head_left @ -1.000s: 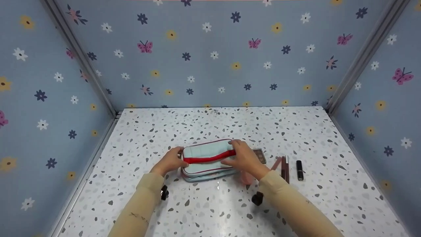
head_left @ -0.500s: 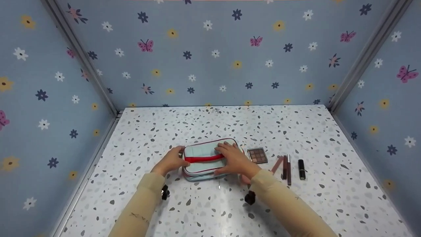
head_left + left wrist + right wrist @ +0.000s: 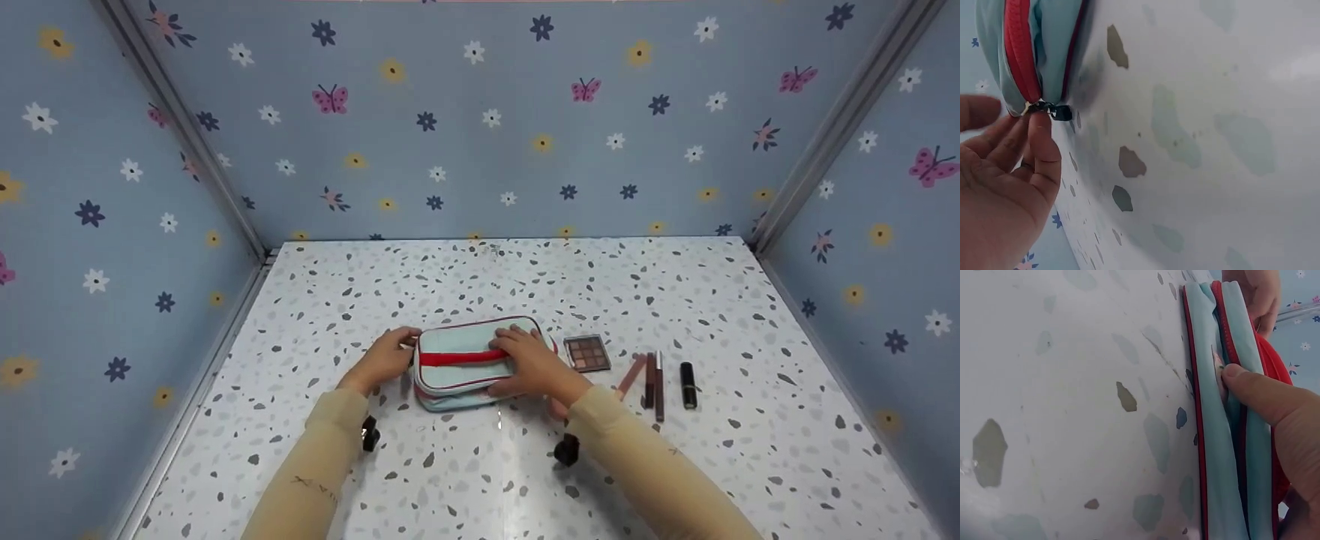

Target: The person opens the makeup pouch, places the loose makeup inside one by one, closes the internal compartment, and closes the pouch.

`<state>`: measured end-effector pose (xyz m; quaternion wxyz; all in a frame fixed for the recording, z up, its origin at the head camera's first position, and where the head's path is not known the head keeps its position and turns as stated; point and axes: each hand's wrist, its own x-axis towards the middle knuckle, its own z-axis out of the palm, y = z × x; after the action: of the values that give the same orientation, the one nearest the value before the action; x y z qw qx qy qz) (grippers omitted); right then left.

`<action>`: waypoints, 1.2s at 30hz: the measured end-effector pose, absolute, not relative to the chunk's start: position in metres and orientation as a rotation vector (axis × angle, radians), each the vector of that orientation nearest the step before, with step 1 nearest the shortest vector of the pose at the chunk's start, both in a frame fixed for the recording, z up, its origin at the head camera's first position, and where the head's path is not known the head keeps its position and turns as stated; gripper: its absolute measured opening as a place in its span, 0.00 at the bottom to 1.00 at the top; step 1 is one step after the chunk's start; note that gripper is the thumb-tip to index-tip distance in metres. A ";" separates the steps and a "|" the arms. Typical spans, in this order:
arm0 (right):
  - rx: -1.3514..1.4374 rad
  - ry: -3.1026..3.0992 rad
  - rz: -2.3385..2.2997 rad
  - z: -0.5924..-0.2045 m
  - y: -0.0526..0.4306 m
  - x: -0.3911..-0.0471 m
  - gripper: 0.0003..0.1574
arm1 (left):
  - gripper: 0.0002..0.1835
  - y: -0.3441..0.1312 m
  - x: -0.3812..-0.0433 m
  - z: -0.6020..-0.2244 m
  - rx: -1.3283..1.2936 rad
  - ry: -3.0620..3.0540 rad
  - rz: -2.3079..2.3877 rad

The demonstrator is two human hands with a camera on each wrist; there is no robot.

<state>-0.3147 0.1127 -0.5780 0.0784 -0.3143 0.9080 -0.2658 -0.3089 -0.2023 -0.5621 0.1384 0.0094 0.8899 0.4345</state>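
A light-blue makeup bag (image 3: 461, 375) with red piping and a red top strap (image 3: 459, 358) lies on the speckled table. At its left end is my left hand (image 3: 384, 358). In the left wrist view, the bent fingertips touch the metal zipper slider (image 3: 1033, 107), beside a black pull tab (image 3: 1061, 113), while the thumb stands apart. My right hand (image 3: 529, 364) holds the bag's right part from above, fingers across the top. The right thumb (image 3: 1247, 385) presses at the gap in the zipped side, where a small pinkish patch shows. The right end is partly hidden.
Right of the bag lie an eyeshadow palette (image 3: 587, 353), a pink stick-like item (image 3: 631, 376), two slim brown tubes (image 3: 654, 386) and a black lipstick-like tube (image 3: 688, 385). A pink thing (image 3: 556, 409) is partly covered by the right wrist. Flower-patterned walls enclose the table.
My right hand has slid left along the bag's top, uncovering the palette. My left thumb has lifted off the bag's top, and the left hand has shifted slightly back.
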 end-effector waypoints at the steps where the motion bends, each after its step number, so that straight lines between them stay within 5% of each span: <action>1: -0.924 2.706 -0.806 -0.574 0.112 -0.313 0.54 | 0.28 -0.203 -0.309 -0.562 0.038 2.588 1.239; 8: -0.851 2.708 -0.799 -0.570 0.109 -0.313 0.50 | 0.32 -0.208 -0.315 -0.564 0.096 2.643 1.145; 25: -0.847 2.678 -0.817 -0.569 0.109 -0.310 0.49 | 0.08 -0.208 -0.316 -0.574 0.120 2.726 0.998; 36: -0.861 2.705 -0.587 -0.561 0.116 -0.314 0.53 | 0.10 -0.212 -0.312 -0.568 0.091 2.783 0.941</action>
<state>-0.3135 0.1156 -0.5605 0.1210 -0.2947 0.9263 -0.2010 -0.3121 -0.2123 -0.5677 0.1011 0.0307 0.9421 0.3184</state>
